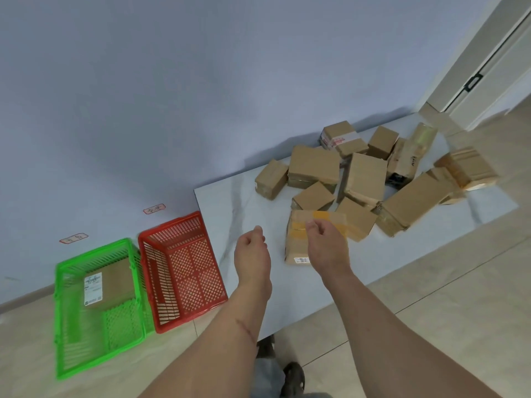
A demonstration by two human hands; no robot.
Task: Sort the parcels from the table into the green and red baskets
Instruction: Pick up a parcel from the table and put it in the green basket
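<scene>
Several brown cardboard parcels (365, 173) lie heaped on the far right part of the white table (230, 205). The nearest parcel (297, 242), with yellow tape and a small label, lies at the heap's front. My right hand (326, 248) hovers over it with loosely curled fingers, holding nothing. To its left, above bare tabletop, is my left hand (253, 254), also loosely curled and holding nothing. On the floor at the left stand a green basket (64, 311) with one labelled parcel (110, 285) inside and a red basket (149, 271) with nothing in it.
Two small red-edged labels (154, 209) are stuck on the wall behind the baskets. A white door frame (474, 81) rises at the far right. Tiled floor surrounds the low table, and my shoe (293, 380) shows below its near edge.
</scene>
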